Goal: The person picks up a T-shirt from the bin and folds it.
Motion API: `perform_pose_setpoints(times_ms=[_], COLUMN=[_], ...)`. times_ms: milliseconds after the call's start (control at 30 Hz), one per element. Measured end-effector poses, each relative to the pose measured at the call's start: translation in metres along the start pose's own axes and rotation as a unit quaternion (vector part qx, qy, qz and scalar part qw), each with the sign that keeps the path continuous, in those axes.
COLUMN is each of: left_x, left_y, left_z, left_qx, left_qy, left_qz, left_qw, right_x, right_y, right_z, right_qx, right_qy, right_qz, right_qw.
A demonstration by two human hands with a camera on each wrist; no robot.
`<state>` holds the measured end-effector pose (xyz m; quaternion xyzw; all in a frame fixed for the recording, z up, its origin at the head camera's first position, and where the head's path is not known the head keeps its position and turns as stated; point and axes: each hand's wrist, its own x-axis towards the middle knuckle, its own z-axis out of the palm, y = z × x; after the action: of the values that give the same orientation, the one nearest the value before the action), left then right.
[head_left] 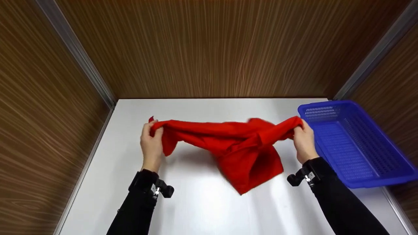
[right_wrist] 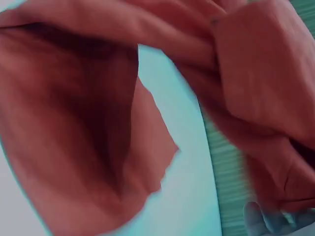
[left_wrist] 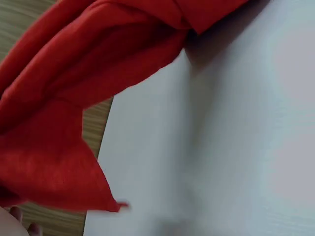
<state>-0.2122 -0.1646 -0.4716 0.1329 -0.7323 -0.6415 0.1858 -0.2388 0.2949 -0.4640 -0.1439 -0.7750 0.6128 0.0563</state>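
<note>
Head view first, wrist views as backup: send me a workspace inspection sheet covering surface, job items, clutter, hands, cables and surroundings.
Surface: white tabletop, with shadows and bright reflections.
Job items: red cloth, bunched and spread between both hands, loose folds hanging; whether its lowest corner touches the tabletop cannot be told.
Clutter: nothing seen, apart from a blue basket at the right edge.
Hands: left hand grips one end of the cloth; right hand grips the other, close to the basket.
Cables: nothing seen.
Surroundings: wood-grain panels at the back and sides, metal strips at the corners.
</note>
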Motion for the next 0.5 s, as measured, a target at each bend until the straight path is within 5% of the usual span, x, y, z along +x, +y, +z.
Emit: perform_pose_setpoints(times_ms=[100, 200, 333, 500], left_x=[0.004, 0.006, 0.005, -0.005], left_y=[-0.002, -0.008, -0.019, -0.031], left_z=[-0.009, -0.017, -0.023, -0.025], left_qx=[0.003, 0.002, 0.017, 0.142], left_qy=[0.022, 0.008, -0.080, -0.212], left_qz=[-0.012, -0.046, -0.107, -0.134], left_qw=[0.9997, 0.9989, 0.9909, 0.9576], right_x=[0.000, -0.002, -0.005, -0.009], right_y=[0.001, 0.008, 0.020, 0.028], right_z=[-0.007, -0.015, -0.024, -0.029], right_qx=[-0.034, -0.016, -0.006, -0.131], right_qy=[-0.021, -0.109, -0.230, -0.353], right_qz=[-0.010, -0.018, -0.030, -0.030], right_qw=[0.9991, 0.9937, 0.9726, 0.9259])
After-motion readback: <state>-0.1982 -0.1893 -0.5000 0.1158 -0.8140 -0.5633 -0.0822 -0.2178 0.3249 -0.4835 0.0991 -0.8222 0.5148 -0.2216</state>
